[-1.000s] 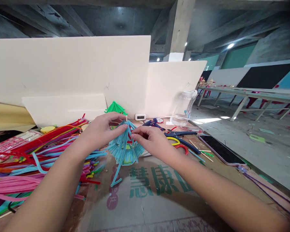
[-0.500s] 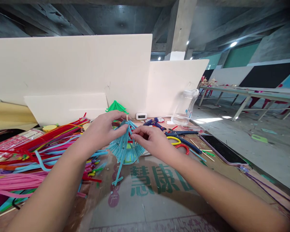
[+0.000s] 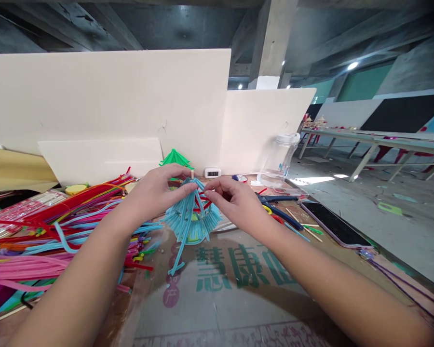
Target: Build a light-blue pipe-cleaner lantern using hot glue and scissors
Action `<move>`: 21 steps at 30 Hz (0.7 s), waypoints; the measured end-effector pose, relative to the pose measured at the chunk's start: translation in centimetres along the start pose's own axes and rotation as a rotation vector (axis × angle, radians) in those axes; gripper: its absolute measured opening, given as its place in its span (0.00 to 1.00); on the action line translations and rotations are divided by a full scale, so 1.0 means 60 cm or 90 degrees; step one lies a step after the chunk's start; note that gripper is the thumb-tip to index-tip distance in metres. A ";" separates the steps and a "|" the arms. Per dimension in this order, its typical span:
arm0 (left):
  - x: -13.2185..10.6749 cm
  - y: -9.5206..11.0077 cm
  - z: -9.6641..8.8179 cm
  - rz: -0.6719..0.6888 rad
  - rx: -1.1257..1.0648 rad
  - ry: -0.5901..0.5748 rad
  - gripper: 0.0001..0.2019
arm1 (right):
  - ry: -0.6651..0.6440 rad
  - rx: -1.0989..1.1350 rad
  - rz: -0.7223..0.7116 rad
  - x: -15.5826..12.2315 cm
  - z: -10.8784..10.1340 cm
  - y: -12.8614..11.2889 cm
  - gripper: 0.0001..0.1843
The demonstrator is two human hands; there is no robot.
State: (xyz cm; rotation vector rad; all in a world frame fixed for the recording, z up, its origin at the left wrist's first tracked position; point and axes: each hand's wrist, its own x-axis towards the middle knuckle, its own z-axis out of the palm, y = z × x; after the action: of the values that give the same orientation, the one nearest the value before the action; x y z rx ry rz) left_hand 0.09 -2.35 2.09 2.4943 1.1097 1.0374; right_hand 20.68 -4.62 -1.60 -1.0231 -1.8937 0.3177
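Note:
A light-blue pipe-cleaner model (image 3: 193, 229) shaped like a tiered roof stands in front of me, with a wooden stick at its top and red parts inside. My left hand (image 3: 168, 187) grips the model near its peak, thumb and fingers closed around the blue strands. On the upper right side, my right hand (image 3: 233, 198) pinches the end of a blue pipe cleaner (image 3: 199, 184). Its fingertips partly hide that end. One long blue strand (image 3: 179, 258) hangs down the front onto the mat.
Many coloured pipe cleaners (image 3: 32, 270) lie at left. Behind the model are a green roof-shaped piece (image 3: 175, 157) and a small digital clock (image 3: 212, 172). Pliers (image 3: 280, 198), a phone (image 3: 332, 224) and a clear bottle (image 3: 280, 159) lie or stand at right. White boards (image 3: 130, 96) rise behind.
My right hand has moved a little right and away from the model's middle, uncovering more red parts. My left hand stays at the peak. The view has shifted slightly.

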 end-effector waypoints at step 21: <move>0.003 -0.034 -0.001 -0.041 0.006 -0.029 0.25 | -0.016 -0.065 -0.052 0.000 -0.021 -0.010 0.08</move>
State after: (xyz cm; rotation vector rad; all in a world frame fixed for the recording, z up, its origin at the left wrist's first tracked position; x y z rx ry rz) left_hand -1.02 -0.83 1.32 2.4589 1.1754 0.9557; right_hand 21.40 -5.22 -0.57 -1.0103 -1.9856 0.1884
